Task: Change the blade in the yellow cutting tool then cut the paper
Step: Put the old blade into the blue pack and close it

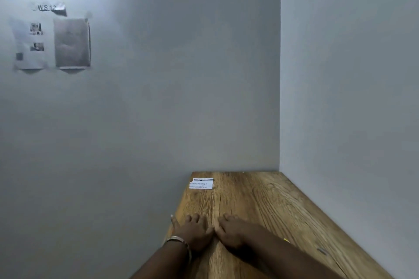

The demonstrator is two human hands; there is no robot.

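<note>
Both hands [214,231] flat, table [260,199] mid-edge.

The counter [260,206] is sitting in a corner, its far edge and its right edge each running against a wall. A slip of paper [201,183] is lying flat on the counter at the far left corner, just short of the far edge. The left hand [192,232] and the right hand [231,231] are resting palm down side by side on the counter nearer the near end, close to the left edge, thumbs touching, well apart from the paper. Two sheets [52,44] and a small label [49,8] above them are hanging on the far wall, high to the left of the counter.
</note>
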